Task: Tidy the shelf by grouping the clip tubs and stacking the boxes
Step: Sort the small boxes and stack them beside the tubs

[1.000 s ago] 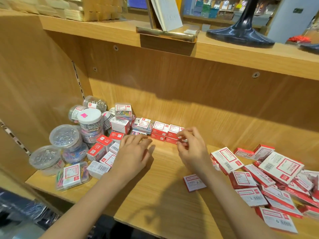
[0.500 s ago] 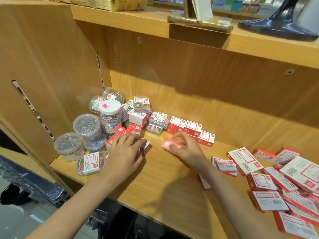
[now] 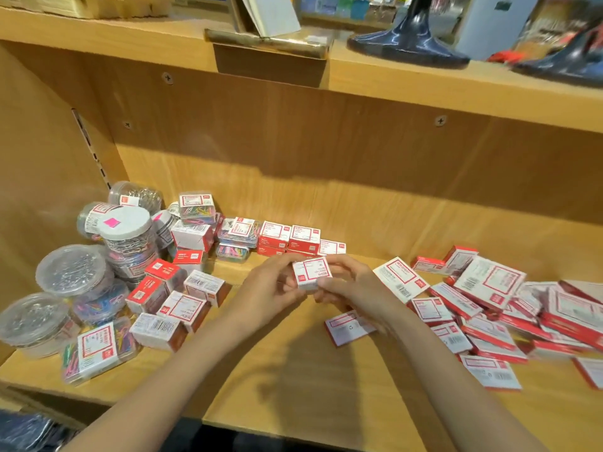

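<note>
Above the middle of the wooden shelf [image 3: 293, 380], my left hand [image 3: 267, 288] and my right hand [image 3: 355, 288] both grip one small red-and-white box [image 3: 311, 274], its label facing up. Round clear clip tubs [image 3: 70, 269] crowd the left end, one with a white lid and pink sticker [image 3: 125, 221]. Small red-and-white boxes [image 3: 182, 308] lie loose beside the tubs. A short row of stacked boxes [image 3: 287, 238] stands against the back wall. A loose heap of flat red-and-white boxes [image 3: 489, 308] covers the right side.
The shelf's side wall [image 3: 49, 174] closes the left, an upper shelf board [image 3: 424, 79] hangs overhead with a dark stand base [image 3: 408, 44] on it. One flat box [image 3: 346, 327] lies under my right wrist. Clear rectangular packs of coloured clips [image 3: 98, 347] sit near the front left edge.
My left hand has left the boxes beside the tubs and joined the right hand. The small box now sits lifted between both hands, label up.
</note>
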A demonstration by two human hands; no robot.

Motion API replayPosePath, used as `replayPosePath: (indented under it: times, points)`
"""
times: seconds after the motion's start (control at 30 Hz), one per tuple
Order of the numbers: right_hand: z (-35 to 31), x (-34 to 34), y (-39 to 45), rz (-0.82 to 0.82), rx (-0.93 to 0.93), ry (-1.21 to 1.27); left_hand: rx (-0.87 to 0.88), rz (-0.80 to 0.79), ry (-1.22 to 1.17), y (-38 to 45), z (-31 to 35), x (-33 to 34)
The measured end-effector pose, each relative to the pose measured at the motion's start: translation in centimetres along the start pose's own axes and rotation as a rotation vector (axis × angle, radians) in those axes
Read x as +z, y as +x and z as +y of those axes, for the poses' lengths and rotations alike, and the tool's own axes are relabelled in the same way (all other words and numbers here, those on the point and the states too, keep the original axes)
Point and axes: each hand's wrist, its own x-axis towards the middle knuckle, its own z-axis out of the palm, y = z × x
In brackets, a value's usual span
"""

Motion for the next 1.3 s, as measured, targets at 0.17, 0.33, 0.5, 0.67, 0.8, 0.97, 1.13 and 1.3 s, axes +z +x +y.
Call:
replayPosePath:
  times: [0.17,0.33,0.5,0.67,0.8,0.97,1.13,1.3]
  points:
    - [0.2,-2.0,0.5,0.115,-0.282,-0.550,0.053,-0.037,-0.009,1.1,0.1,0.5]
    - [-0.6,-4.9,3.7,0.402,-0.350,-0.855,0.065,0.154,0.272,1.7,-1.5,0.7]
    - [0.5,-3.5,5.1,0.423,-0.479,-0.815,-0.031,0.063,0.435,1.7,-2.9,1.1]
    - [0.5,-3.1,4.2,0.525,-0.614,-0.888,0.016,0.132,0.403,0.7,-1.6,-0.4]
    - [0.2,0.7,4.7,0.372,-0.788,-0.886,0.027,0.231,0.451,-0.7,-1.3,-2.9]
    - [1.6,6.1,5.1,-0.105,-0.607,-0.773,-0.086,0.333,0.642,-4.5,-2.6,-7.0]
    - [2.4,11.4,6.1,-0.189,-0.441,-0.795,-0.202,0.393,0.709,-8.0,-3.6,-9.0]
    - [1.9,11.4,5.9,-0.083,-0.507,-0.827,-0.114,0.318,0.781,-10.2,-3.8,-8.5]
